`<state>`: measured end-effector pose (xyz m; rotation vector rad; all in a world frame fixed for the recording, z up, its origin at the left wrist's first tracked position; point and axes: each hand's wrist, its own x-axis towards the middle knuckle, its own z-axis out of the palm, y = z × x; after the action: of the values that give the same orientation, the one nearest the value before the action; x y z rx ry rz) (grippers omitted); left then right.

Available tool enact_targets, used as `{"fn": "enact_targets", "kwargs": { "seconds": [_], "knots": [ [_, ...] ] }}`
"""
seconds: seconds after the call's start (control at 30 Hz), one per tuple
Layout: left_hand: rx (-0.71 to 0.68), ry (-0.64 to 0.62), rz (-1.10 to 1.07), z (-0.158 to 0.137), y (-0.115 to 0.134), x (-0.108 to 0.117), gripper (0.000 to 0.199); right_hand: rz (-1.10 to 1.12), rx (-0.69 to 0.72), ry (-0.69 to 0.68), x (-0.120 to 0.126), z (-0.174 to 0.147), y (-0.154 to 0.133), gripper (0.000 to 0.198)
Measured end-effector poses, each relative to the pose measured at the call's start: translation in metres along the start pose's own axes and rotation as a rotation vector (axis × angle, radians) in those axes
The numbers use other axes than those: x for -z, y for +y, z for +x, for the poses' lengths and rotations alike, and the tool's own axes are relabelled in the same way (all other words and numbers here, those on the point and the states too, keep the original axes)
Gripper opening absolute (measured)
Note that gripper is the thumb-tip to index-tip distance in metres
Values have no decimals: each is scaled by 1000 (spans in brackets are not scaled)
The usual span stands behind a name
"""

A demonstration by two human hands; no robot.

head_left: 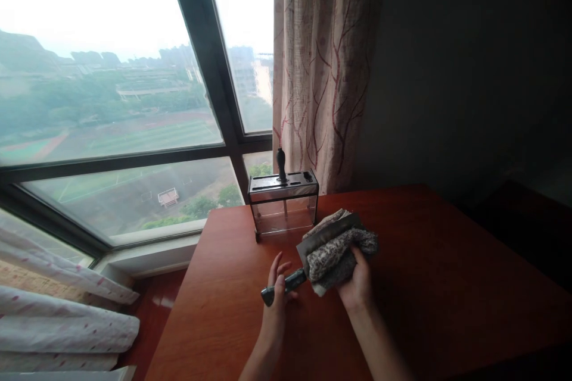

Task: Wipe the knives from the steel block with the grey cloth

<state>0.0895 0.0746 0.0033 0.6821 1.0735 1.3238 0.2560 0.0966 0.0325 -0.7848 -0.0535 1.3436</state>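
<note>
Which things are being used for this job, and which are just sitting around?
In use:
knife, in the left grip
cloth, in the right grip, against the knife

Just around, it seems:
clear-sided holder with upright black handle
curtains
window

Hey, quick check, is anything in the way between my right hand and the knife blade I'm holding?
Yes, the folded cloth: your right hand grips it, and it lies against the knife blade, with the thumb on the cloth. Fingers underneath are hidden, so I can't tell whether they touch metal.
</note>
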Motion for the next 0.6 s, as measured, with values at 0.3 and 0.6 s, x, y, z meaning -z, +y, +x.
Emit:
{"fn": "enact_targets", "kwargs": {
  "seconds": [0.3, 0.6],
  "knots": [
    [53, 30, -156, -2, -4, -17, 67, 72, -209, -118, -13, -31, 47, 30],
    [159, -38, -227, -9, 22, -14, 62, -90, -105, -150, -2, -31, 43, 34]
  ]
}}
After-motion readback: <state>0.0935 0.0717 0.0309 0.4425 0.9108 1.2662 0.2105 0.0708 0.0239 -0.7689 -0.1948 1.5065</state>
